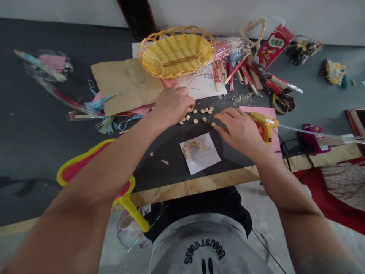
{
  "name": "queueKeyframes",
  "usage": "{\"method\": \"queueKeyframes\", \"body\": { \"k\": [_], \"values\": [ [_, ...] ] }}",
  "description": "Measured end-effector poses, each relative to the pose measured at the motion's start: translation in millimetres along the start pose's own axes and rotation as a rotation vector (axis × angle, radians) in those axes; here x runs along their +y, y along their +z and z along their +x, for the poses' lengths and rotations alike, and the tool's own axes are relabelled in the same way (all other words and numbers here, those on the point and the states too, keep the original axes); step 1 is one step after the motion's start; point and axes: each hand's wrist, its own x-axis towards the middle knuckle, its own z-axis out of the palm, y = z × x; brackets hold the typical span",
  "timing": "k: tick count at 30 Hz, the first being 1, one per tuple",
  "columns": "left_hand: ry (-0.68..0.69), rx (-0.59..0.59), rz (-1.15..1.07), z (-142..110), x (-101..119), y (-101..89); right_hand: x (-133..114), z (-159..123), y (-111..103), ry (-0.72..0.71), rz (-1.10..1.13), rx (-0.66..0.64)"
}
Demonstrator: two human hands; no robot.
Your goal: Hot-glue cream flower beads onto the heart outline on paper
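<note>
left hand (173, 103) curled over the far left end of a scatter of small tan flower-shaped pieces (199, 115), fingertips pinched together, apparently on one piece, though too small to tell for sure. right hand (239, 127) flat and palm down at the scatter's right end, fingers together and stretched toward the nearest piece, gripping nothing. pieces spread loose on the dark table (171, 152) between the two hands, within easy reach of either; roughly a dozen, hard to count exactly. just near of them, one white paper square (201, 153) carrying a curved row of the same pieces stuck in an arc (194, 146), likely laid on paper to keep glue off the table. one yellow glue gun (265, 123) lying on a pink sheet (274, 140) just right of the right hand, nozzle toward the work, cord trailing right. far side: one yellow woven basket (176, 51), a brown paper sheet (127, 83) to its left, a bundle of red-wrapped chopsticks (230, 68) to its right, one pair of scissors (281, 102) beyond. one yellow-rimmed paddle (94, 167) at the near left, partly under the left forearm.
</note>
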Motion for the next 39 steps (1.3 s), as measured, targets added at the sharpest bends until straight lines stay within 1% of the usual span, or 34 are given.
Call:
{"method": "queueKeyframes", "body": {
  "k": [2, 3, 5, 6, 7, 9, 11, 12, 14, 17, 20, 22, 24, 26, 29, 31, 34, 39],
  "values": [
    [-0.003, 0.022, -0.007, -9, 3, -8.6, 1, -10, -6, 0.012, 0.081, 0.093],
    [-0.012, 0.058, -0.034, -17, 6, -13.4, -1, -16, -8, 0.033, 0.129, 0.134],
    [-0.013, 0.117, -0.155, -40, 15, -21.4, -10, -29, -8, 0.076, 0.241, 0.187],
    [-0.018, 0.121, -0.222, -55, 21, -23.3, -18, -37, -6, 0.087, 0.302, 0.188],
    [-0.023, 0.100, -0.284, -71, 29, -23.3, -27, -45, -2, 0.075, 0.361, 0.194],
    [-0.010, 0.057, -0.367, -103, 44, -17.5, -48, -59, 10, -0.009, 0.475, 0.176],
    [-0.008, -0.006, -0.426, -130, 59, -6.7, -67, -70, 23, -0.092, 0.513, 0.188],
    [-0.018, -0.027, -0.457, -141, 66, -1.1, -75, -74, 29, -0.122, 0.516, 0.189],
    [-0.043, -0.011, -0.513, -155, 75, 7.9, -87, -79, 38, -0.159, 0.507, 0.189],
    [-0.070, 0.033, -0.596, -164, 80, 13.5, -92, -80, 43, -0.167, 0.525, 0.194],
    [-0.055, 0.089, -0.614, -166, 81, 14.1, -88, -78, 44, -0.156, 0.550, 0.183],
    [-0.046, 0.138, -0.514, -170, 83, 15.3, -84, -76, 45, -0.138, 0.482, 0.158],
    [-0.029, 0.174, -0.353, -175, 85, 18.4, -80, -73, 47, -0.114, 0.357, 0.130],
    [0.005, 0.180, -0.224, -181, 89, 23.0, -76, -71, 49, -0.096, 0.253, 0.105],
    [0.059, 0.166, -0.144, -188, 93, 30.5, -74, -71, 49, -0.104, 0.206, 0.060],
    [0.086, 0.147, -0.126, -191, 93, 34.4, -73, -73, 47, -0.120, 0.222, 0.036],
    [0.090, 0.123, -0.140, -194, 91, 38.3, -73, -76, 44, -0.109, 0.283, 0.006],
    [0.081, 0.119, -0.164, -196, 89, 41.8, -73, -77, 44, -0.074, 0.336, 0.037]
  ]
}}
